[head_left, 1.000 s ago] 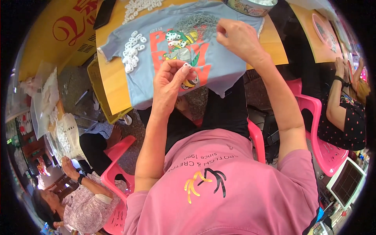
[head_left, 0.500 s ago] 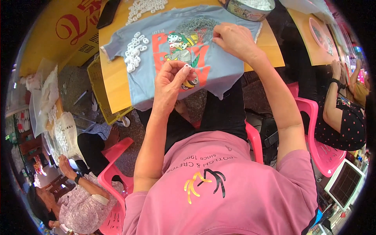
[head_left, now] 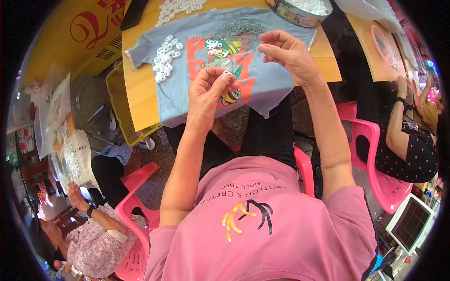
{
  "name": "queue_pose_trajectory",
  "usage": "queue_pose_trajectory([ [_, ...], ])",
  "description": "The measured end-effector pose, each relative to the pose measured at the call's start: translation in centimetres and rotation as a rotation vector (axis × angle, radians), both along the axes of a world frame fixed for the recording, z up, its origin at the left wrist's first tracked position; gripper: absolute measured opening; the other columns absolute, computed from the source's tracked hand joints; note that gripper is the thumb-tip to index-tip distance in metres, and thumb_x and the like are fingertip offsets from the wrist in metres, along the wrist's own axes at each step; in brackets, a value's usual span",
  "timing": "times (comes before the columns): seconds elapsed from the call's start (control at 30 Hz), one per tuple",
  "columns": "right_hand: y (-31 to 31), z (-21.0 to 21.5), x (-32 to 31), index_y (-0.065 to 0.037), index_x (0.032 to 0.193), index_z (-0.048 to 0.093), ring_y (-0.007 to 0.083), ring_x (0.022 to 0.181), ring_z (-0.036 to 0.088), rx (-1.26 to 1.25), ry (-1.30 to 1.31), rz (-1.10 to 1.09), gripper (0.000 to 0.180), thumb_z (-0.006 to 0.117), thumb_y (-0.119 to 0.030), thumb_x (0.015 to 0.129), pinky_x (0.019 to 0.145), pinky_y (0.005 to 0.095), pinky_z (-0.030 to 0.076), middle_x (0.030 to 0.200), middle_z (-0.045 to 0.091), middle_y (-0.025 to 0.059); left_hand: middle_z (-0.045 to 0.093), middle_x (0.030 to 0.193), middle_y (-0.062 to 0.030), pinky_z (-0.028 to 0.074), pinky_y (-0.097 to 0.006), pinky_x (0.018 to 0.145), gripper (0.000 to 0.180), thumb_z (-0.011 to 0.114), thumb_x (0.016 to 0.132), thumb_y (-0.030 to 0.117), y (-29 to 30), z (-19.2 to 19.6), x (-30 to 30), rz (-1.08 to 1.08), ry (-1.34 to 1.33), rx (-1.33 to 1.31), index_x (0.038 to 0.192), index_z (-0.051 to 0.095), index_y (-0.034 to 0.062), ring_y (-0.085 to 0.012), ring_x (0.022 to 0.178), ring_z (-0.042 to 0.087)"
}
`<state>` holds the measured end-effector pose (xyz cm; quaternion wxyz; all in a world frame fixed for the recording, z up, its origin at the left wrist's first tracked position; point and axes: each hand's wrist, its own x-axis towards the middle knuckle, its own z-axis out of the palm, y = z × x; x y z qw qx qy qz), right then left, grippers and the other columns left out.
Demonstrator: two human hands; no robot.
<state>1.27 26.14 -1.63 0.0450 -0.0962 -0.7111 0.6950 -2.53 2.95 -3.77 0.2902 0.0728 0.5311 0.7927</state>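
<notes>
White ring (head_left: 226,72) pinched in left hand (head_left: 208,91); one T-shirt (head_left: 276,79).

white ring piece (head_left: 227,73) | small, pinched above grey printed T-shirt (head_left: 272,82) | shirt flat on table

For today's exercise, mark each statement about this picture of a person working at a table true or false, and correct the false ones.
1. A light blue T-shirt with a red print lies spread on the wooden table. True.
2. The left hand pinches a small white ring. True.
3. The loose white rings lie in a pile on the floor. False: they lie on the T-shirt's sleeve and on the table beyond it.
4. The right hand rests flat on the table. False: it is raised over the T-shirt, fingers curled.
5. The chairs nearby are green. False: they are pink.
</notes>
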Motion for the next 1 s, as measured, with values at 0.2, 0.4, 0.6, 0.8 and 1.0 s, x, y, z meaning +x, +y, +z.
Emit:
queue_pose_trajectory([
  [0.2, -1.7, 0.1, 1.0, 0.004, 0.117, 0.061, 0.0099, 0.075, 0.061, -0.531, 0.037, 0.039, 0.031, 0.065, -0.011, 0.090, 0.085, 0.0323, 0.055, 0.093, 0.066, 0.0072, 0.067, 0.093, -0.0105, 0.053, -0.027, 0.076, 0.016, 0.062, 0.094, 0.011, 0.0, 0.7, 0.2, 0.036, 0.032, 0.025, 0.103, 0.057, -0.0003, -0.0153, 0.082, 0.066],
  [0.4, -3.2, 1.4, 1.6, 0.003, 0.118, 0.061, 0.0103, 0.079, 0.063, -0.622, 0.058, 0.088, 0.030, 0.064, -0.011, 0.091, 0.086, 0.0345, 0.055, 0.098, 0.068, 0.0104, 0.067, 0.094, -0.0114, 0.053, -0.028, 0.077, 0.016, 0.062, 0.094, 0.011, 0.3, 2.4, 1.0, 0.087, 0.042, 0.054, 0.103, 0.057, -0.0003, -0.0151, 0.082, 0.066],
  [0.6, -3.8, 1.8, 1.8, 0.002, 0.115, 0.063, 0.0106, 0.079, 0.063, -0.612, 0.080, 0.087, 0.026, 0.062, -0.011, 0.093, 0.083, 0.0315, 0.056, 0.101, 0.068, 0.0111, 0.067, 0.094, -0.0113, 0.053, -0.028, 0.077, 0.016, 0.062, 0.094, 0.011, 0.3, 3.7, 1.5, 0.032, 0.070, 0.092, 0.104, 0.057, 0.0000, -0.0151, 0.081, 0.066],
  [0.8, -2.9, 0.7, 1.2, -0.001, 0.110, 0.067, 0.0081, 0.081, 0.061, -0.203, 0.067, -0.028, 0.021, 0.063, -0.011, 0.092, 0.080, 0.0262, 0.054, 0.100, 0.068, 0.0062, 0.067, 0.093, -0.0110, 0.053, -0.028, 0.078, 0.014, 0.061, 0.094, 0.011, -0.4, 2.6, 1.2, 0.050, 0.043, 0.006, 0.102, 0.057, 0.0000, -0.0144, 0.081, 0.066],
  [1.0, -1.6, -0.9, 0.9, 0.000, 0.105, 0.069, 0.0074, 0.080, 0.059, 0.264, 0.060, -0.128, 0.020, 0.066, -0.011, 0.089, 0.073, 0.0218, 0.048, 0.089, 0.068, 0.0010, 0.067, 0.093, -0.0109, 0.053, -0.028, 0.078, 0.015, 0.062, 0.094, 0.012, -0.7, 1.4, 0.8, 0.047, 0.034, -0.015, 0.102, 0.057, -0.0001, -0.0144, 0.081, 0.066],
])
